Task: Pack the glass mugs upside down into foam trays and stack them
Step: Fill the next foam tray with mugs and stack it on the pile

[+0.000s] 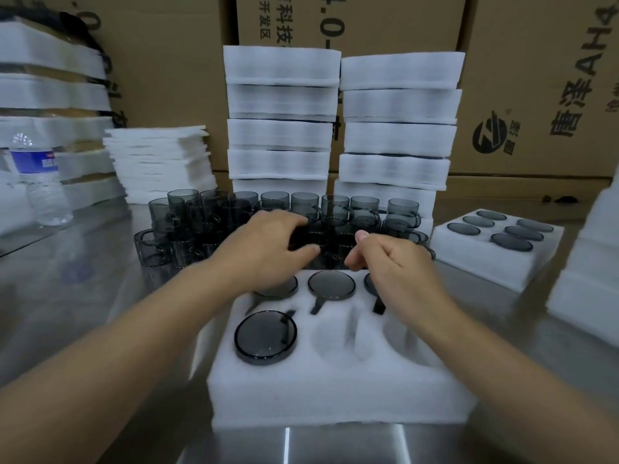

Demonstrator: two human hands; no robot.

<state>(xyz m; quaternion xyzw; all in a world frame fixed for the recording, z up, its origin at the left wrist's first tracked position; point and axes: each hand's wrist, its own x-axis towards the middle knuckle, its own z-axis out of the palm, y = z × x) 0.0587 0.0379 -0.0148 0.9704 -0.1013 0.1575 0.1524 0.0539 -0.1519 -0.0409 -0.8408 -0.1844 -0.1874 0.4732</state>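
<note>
Glass mugs (pixel 336 204) stand upright in a crowd on the steel table (pixel 83 296), just behind the foam tray (pixel 335 390) in front of me. Four of its six pockets hold upturned mugs: the back three and the front left. My left hand (pixel 268 242) reaches into the crowd, fingers and thumb curled round one dark mug (pixel 303 237), though blur softens it. My right hand (pixel 392 259) hovers over the tray's back edge, fingers loosely curled, holding nothing. A filled tray (pixel 469 262) lies to the right, tall tray stacks (pixel 281 95) behind.
</note>
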